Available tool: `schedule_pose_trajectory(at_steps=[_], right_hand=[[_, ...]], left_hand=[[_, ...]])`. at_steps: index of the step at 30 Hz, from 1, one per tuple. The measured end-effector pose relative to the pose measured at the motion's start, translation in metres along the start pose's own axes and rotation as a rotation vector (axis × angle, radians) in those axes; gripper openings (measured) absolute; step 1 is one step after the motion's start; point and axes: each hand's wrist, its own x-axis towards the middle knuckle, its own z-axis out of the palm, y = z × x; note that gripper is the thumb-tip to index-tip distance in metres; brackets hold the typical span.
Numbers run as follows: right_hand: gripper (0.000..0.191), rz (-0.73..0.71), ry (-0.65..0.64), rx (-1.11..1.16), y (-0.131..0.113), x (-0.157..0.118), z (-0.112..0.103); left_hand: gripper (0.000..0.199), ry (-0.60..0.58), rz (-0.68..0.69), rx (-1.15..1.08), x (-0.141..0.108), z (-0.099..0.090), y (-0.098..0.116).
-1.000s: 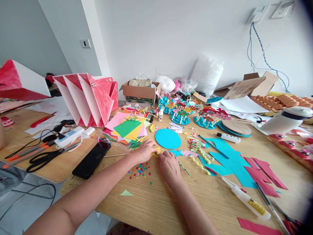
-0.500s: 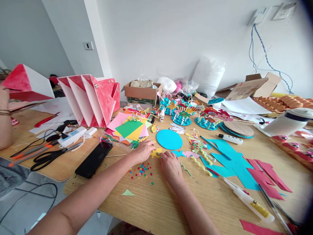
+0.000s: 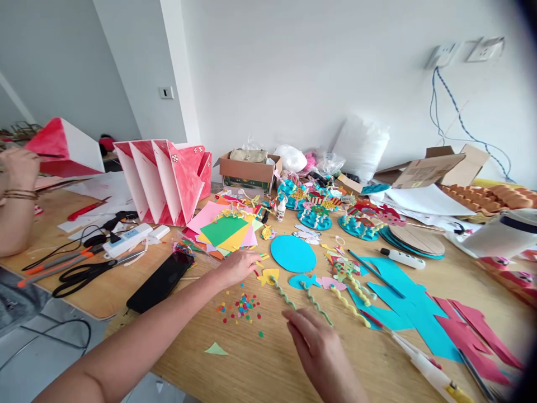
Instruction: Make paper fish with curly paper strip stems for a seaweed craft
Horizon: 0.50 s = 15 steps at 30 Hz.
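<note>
My left hand [image 3: 240,268] is held with its fingers together beside the yellow paper fish [image 3: 267,276]. What its fingertips hold, if anything, is hidden. A twisted green pipe cleaner [image 3: 283,294] runs from that fish toward me. My right hand [image 3: 316,341] hovers above the table nearer to me, fingers stretched and nothing visible in them. To the right of the yellow fish lie a blue paper fish [image 3: 300,281] with another green twisted pipe cleaner [image 3: 316,305], and a pink paper fish [image 3: 331,284] with a yellow one [image 3: 350,307]. A blue disc [image 3: 293,253] lies just behind.
Small coloured paper dots [image 3: 246,305] are scattered left of centre. A phone [image 3: 161,280], scissors [image 3: 90,274] and a power strip [image 3: 128,239] lie left. Blue paper scraps [image 3: 413,302] and a glue bottle [image 3: 428,369] are right. Another person's hand [image 3: 19,170] is far left.
My right hand has drawn back toward me, off the yellow fish, uncovering the green pipe cleaner. My left hand stays beside the fish. The view has shifted slightly.
</note>
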Motion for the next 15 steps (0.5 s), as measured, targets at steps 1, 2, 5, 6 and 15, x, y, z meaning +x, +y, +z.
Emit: schedule_pose_trajectory(at_steps=[1,2,5,6,15], right_hand=[[0.023,-0.031,-0.029,0.001,0.000,-0.003,0.002],[0.023,-0.059,-0.056,-0.001,0.000,-0.004,0.004],[0.023,-0.122,-0.116,-0.011,0.001,-0.003,0.008],[0.023,-0.144,-0.114,-0.006,0.002,-0.002,0.008],[0.014,-0.289,0.219,0.073,0.011,-0.002,0.024]], left_hand=[[0.021,0.001,-0.016,-0.005,0.003,-0.001,-0.001],[0.021,0.005,-0.034,-0.012,0.007,-0.002,-0.003],[0.024,0.037,-0.097,-0.038,0.022,-0.010,-0.016],[0.026,0.054,-0.120,-0.048,0.028,-0.014,-0.023],[0.021,0.176,-0.354,-0.206,0.075,-0.051,-0.096]])
